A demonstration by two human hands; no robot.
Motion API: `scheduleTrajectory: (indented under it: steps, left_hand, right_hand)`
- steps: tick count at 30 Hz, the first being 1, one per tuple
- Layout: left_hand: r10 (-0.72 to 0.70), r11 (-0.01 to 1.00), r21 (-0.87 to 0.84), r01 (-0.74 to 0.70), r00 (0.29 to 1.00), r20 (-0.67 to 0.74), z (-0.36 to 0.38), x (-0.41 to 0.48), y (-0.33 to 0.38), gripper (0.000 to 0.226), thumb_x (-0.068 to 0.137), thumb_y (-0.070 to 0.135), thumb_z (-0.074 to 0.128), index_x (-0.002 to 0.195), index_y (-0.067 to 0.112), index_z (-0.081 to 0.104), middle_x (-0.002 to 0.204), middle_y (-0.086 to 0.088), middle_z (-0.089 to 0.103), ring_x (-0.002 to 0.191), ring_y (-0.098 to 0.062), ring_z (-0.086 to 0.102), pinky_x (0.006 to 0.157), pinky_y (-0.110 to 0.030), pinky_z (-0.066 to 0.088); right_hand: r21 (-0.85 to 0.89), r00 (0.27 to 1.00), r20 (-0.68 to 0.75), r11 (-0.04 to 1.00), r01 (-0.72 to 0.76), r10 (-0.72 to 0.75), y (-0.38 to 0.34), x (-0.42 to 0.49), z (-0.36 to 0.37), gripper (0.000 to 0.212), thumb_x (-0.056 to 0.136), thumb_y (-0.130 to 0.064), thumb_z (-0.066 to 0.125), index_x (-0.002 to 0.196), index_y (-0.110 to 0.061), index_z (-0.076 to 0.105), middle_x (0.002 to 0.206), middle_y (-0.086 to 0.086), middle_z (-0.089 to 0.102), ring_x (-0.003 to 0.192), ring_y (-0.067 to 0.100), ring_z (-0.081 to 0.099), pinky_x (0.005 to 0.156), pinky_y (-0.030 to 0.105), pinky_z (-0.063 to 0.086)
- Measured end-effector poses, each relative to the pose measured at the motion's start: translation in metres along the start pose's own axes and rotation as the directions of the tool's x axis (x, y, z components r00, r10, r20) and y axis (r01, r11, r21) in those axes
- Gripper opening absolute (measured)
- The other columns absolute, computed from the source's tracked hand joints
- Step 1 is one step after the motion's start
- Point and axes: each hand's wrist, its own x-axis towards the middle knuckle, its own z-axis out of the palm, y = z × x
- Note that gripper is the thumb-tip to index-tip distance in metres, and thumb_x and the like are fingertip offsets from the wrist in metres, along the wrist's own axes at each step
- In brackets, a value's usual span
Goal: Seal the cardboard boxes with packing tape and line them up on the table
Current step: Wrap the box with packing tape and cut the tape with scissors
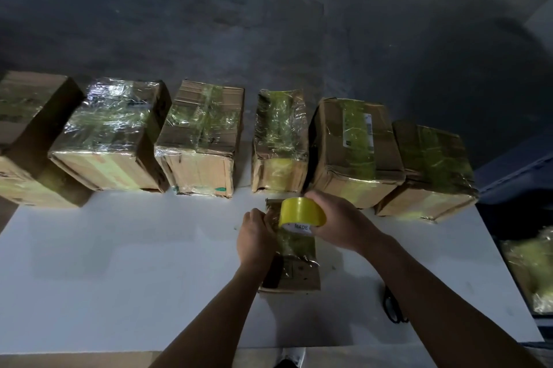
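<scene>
A small cardboard box (294,273) lies on the white table (119,263) in front of me, with shiny tape across its top. My right hand (338,222) grips a yellow tape roll (302,213) over the box's far end. My left hand (256,236) holds the box's left side, fingers curled onto its top by the roll. Several taped cardboard boxes stand in a row along the table's far edge, among them one at left (110,134), one in the middle (202,140) and one at right (356,152).
Black scissors (393,306) lie on the table by my right forearm. A dark bin (520,188) stands off the table's right end, with more taped material (535,266) beside it. Grey floor lies beyond the row. My shoe (291,360) shows below the near edge.
</scene>
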Motion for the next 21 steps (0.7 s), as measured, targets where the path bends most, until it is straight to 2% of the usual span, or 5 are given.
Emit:
scheduleTrajectory:
  steps: [6,10,14,17,21]
  left_hand:
    - [0.052,0.999,-0.001,-0.052,0.998,-0.038,0.003,-0.001,0.005,0.025,0.099,0.023,0.046,0.094,0.000,0.053,0.091,-0.015,0.056,0.078,-0.032,0.054,0.061,-0.032,0.035]
    - [-0.014,0.993,0.114,0.010,1.000,0.029,-0.003,0.004,0.008,0.030,0.100,0.034,0.041,0.108,0.006,0.051,0.107,-0.010,0.056,0.097,-0.028,0.055,0.070,-0.034,0.039]
    - [-0.015,0.994,0.104,0.008,0.998,0.064,-0.003,0.002,0.014,0.050,0.095,0.049,0.045,0.128,0.011,0.045,0.124,-0.006,0.048,0.115,-0.024,0.048,0.086,-0.037,0.042]
    - [-0.046,0.997,0.063,0.040,0.993,0.107,0.004,0.003,0.011,0.053,0.093,0.049,0.051,0.127,0.009,0.044,0.124,-0.009,0.047,0.114,-0.028,0.047,0.086,-0.041,0.042]
    - [-0.037,0.995,0.098,0.027,0.994,0.102,0.008,0.004,0.008,0.046,0.095,0.047,0.049,0.123,0.010,0.045,0.122,-0.008,0.049,0.112,-0.028,0.050,0.082,-0.040,0.041]
  right_hand:
    - [-0.166,0.998,-0.061,0.986,0.021,-0.031,0.005,-0.002,-0.019,0.055,0.079,-0.033,0.074,0.127,-0.016,0.054,0.117,0.006,0.065,0.099,0.026,0.062,0.073,0.026,0.038]
    - [-0.215,0.993,-0.101,0.976,0.042,-0.065,0.001,0.002,-0.015,0.058,0.081,-0.037,0.071,0.133,-0.018,0.052,0.123,0.005,0.063,0.105,0.026,0.061,0.078,0.027,0.038]
    - [-0.066,0.990,-0.121,0.995,0.070,-0.077,0.007,0.001,-0.005,0.062,0.078,-0.031,0.076,0.134,-0.020,0.052,0.123,0.003,0.060,0.107,0.019,0.057,0.078,0.022,0.037]
    - [0.088,0.984,-0.169,0.994,0.068,-0.052,0.018,-0.005,0.000,0.063,0.077,-0.024,0.078,0.133,-0.021,0.051,0.123,-0.001,0.058,0.106,0.012,0.054,0.078,0.016,0.038]
    - [0.140,0.989,-0.151,0.990,0.017,0.004,0.027,-0.015,0.007,0.056,0.079,-0.020,0.075,0.129,-0.015,0.051,0.111,-0.003,0.056,0.099,0.019,0.058,0.069,0.009,0.035]
